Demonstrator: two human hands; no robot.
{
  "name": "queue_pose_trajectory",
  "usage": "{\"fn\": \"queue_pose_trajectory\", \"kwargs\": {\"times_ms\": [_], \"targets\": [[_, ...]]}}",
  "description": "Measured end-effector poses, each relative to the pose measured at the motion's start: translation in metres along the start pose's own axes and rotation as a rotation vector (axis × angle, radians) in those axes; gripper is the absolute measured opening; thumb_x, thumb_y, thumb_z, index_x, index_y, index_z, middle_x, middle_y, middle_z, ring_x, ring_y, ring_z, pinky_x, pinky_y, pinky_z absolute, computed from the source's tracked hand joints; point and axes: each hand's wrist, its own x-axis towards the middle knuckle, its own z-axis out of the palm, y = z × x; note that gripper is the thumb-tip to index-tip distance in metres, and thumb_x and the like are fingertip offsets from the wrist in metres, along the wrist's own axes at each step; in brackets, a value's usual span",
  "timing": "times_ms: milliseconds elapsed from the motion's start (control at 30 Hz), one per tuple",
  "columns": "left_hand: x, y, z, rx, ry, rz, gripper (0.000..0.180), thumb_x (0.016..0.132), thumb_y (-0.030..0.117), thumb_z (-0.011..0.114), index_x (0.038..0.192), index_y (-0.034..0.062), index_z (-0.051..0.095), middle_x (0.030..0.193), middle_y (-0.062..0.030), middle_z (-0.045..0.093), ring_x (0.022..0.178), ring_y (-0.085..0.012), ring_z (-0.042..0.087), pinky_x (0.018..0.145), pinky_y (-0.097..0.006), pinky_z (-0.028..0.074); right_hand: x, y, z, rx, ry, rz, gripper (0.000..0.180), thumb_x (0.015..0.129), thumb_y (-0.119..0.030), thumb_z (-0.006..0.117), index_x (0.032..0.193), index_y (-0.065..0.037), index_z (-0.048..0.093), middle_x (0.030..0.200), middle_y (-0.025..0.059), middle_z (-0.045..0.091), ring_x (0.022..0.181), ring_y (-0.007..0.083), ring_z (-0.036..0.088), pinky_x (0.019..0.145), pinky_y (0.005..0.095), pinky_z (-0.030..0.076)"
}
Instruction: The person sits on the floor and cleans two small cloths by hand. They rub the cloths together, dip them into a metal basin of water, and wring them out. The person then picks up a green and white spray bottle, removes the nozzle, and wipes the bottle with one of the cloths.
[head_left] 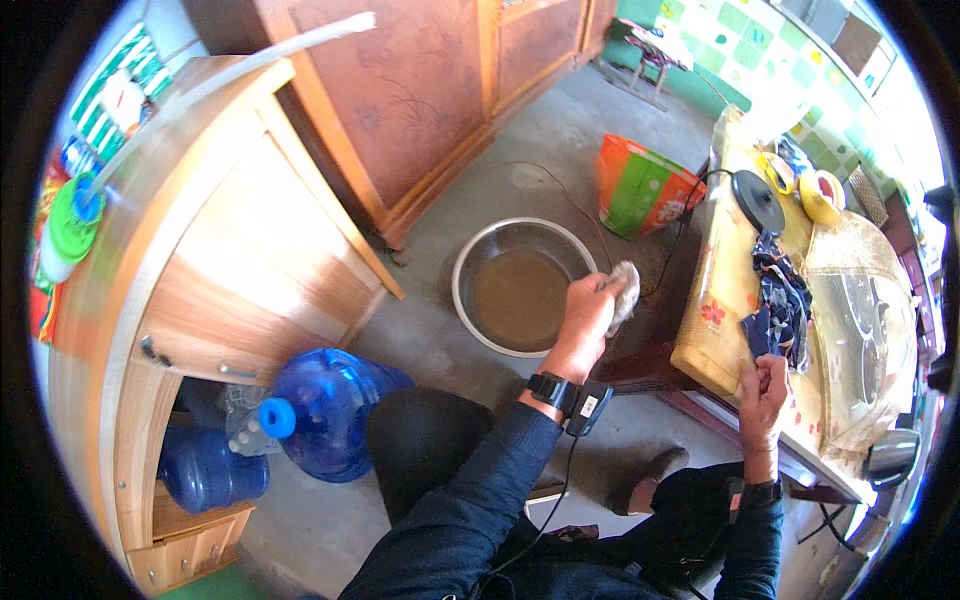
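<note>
My left hand [583,318], with a black watch on its wrist, is closed around a bunched greyish-white rag [623,297]. It is raised by the right rim of a wide metal basin [462,300], which stands on the floor with murky brownish water in it. My right hand [764,398] is at the table's near edge, its fingers curled at the lower end of a crumpled dark patterned cloth [780,298]. That cloth lies on the yellow flowered table cover [712,305].
A large blue water bottle [325,415] stands by my left knee, beside a light wooden cabinet [225,250]. Another blue bottle [205,470] lies in its lower opening. An orange and green bag [640,185] is behind the basin. A mesh food cover [860,330] and kettle [893,455] are at right.
</note>
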Motion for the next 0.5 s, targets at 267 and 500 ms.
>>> {"fn": "queue_pose_trajectory", "kwargs": {"times_ms": [267, 500], "targets": [[-0.089, 0.091, -0.017, -0.419, -0.027, 0.181, 0.018, 0.114, 0.021, 0.063, 0.109, 0.0068, 0.073, 0.095, -0.0029, 0.076, 0.078, -0.0111, 0.069, 0.066, -0.028, 0.052, 0.008, 0.025, 0.004, 0.169, -0.016, -0.013, 0.011, 0.102, -0.006, 0.073, 0.100, -0.006, 0.062, 0.078, -0.0017, 0.052, 0.069, 0.0099, 0.047, 0.065, 0.0294, 0.042], [-0.125, 0.086, -0.057, -0.692, 0.078, 0.119, 0.021, 0.112, 0.025, 0.061, 0.106, 0.0102, 0.075, 0.094, -0.0020, 0.077, 0.078, -0.0130, 0.071, 0.064, -0.033, 0.054, 0.025, 0.041, -0.004, 0.140, -0.166, -0.025, 0.012, 0.105, -0.008, 0.069, 0.096, -0.006, 0.061, 0.082, -0.0028, 0.055, 0.074, 0.0073, 0.049, 0.067, 0.0277, 0.042]]}}
